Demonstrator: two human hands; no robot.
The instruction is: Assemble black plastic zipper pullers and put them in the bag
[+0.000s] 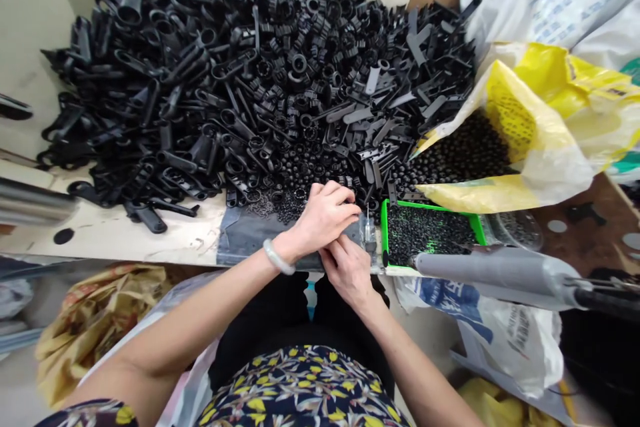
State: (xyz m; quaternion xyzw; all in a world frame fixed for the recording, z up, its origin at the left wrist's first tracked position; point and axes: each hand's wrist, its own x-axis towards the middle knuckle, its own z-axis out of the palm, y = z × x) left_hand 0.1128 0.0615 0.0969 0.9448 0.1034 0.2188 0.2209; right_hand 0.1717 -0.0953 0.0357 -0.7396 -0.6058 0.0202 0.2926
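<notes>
Working at close quarters, I bring my two hands together at the front edge of a bench crowded with black plastic parts. My left hand, a pale bangle at its wrist, sits just ahead of my right hand, the two touching or nearly so. The left's fingers are bent over and drawn together; the right's are curled beneath them. Whether either grips a piece I cannot tell, as my own fingers hide the space between. Both hands are at a dark mat, which shows to their left.

The parts lie straight ahead of my hands: ridged rings in the middle, flat grey strips ahead and to the right, tiny rings just beyond the mat. Right of my hands stands a thin metal piece, then a green tray filled with small black bits. Farther right, a yellow bag gapes over dark round pieces, and a grey cylindrical tool reaches in.

The step in hand, I judge, is fine two-handed fingerwork on small parts; the next move seems to call for a light, steady pinch.
</notes>
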